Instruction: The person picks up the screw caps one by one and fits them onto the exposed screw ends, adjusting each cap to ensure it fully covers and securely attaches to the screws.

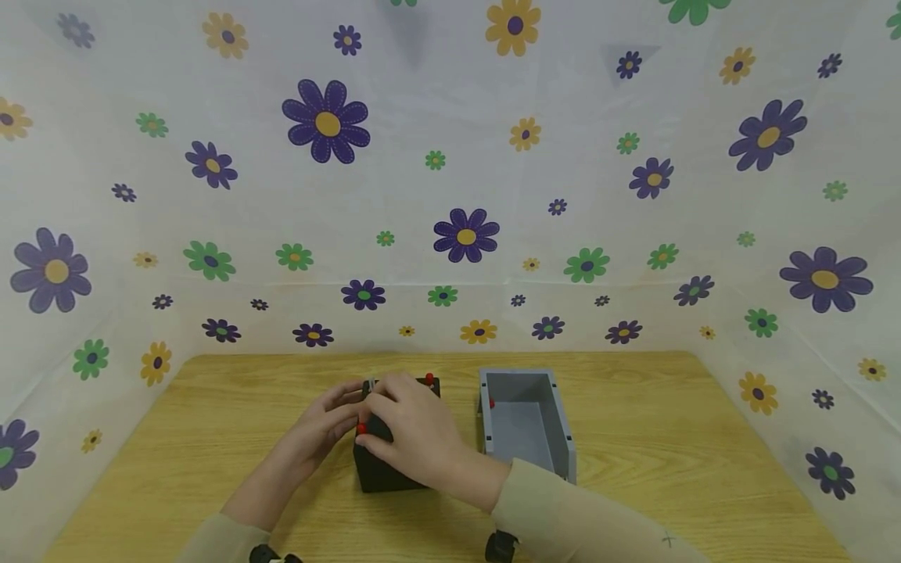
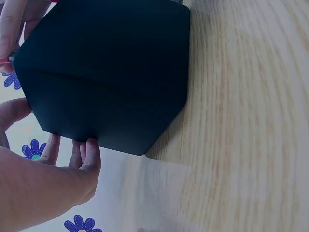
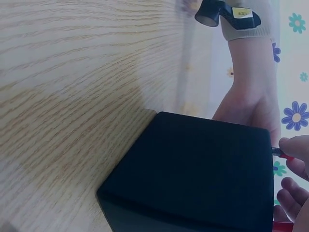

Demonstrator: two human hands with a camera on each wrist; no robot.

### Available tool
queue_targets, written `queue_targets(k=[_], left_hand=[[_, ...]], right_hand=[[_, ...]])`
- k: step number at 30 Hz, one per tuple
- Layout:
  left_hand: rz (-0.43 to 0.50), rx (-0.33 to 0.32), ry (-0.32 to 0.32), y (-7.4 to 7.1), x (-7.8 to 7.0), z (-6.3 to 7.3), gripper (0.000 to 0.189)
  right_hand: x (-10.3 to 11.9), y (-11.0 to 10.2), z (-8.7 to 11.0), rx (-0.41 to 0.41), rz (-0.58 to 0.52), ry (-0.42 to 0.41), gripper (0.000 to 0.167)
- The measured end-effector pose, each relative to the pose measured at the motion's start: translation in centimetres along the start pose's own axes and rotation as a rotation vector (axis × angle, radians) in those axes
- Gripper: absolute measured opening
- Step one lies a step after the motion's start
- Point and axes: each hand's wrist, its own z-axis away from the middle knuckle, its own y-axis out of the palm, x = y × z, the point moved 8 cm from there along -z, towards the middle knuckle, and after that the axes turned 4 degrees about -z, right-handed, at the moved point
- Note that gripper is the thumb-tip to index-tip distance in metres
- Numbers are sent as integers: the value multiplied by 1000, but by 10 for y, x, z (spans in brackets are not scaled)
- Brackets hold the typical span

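A black box (image 1: 387, 469) stands on the table in front of me, with red-headed pieces around its top. My left hand (image 1: 320, 430) lies along the box's left side, its fingertips (image 2: 91, 145) touching that face and one finger up by the top edge. Over the top reaches my right hand (image 1: 415, 426). Its thumb and a finger pinch a red-headed screw (image 3: 285, 155), whose metal shank meets the box's near left corner. Another red head (image 1: 429, 378) shows at the far right corner. The right hand covers much of the box's top.
Right of the box sits a grey plastic bin (image 1: 568, 438), with a small red-headed piece (image 1: 491, 403) by its left wall. The wooden table (image 1: 655, 438) is bounded by a flower-patterned white sheet (image 1: 394, 195) at the back and sides.
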Motion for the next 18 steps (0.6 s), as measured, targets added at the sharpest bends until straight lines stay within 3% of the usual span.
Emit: queue_targets(k=[18], left_hand=[[14, -28, -14, 0, -2, 2, 63]], right_hand=[[-1, 5, 1, 60, 52, -5, 23]])
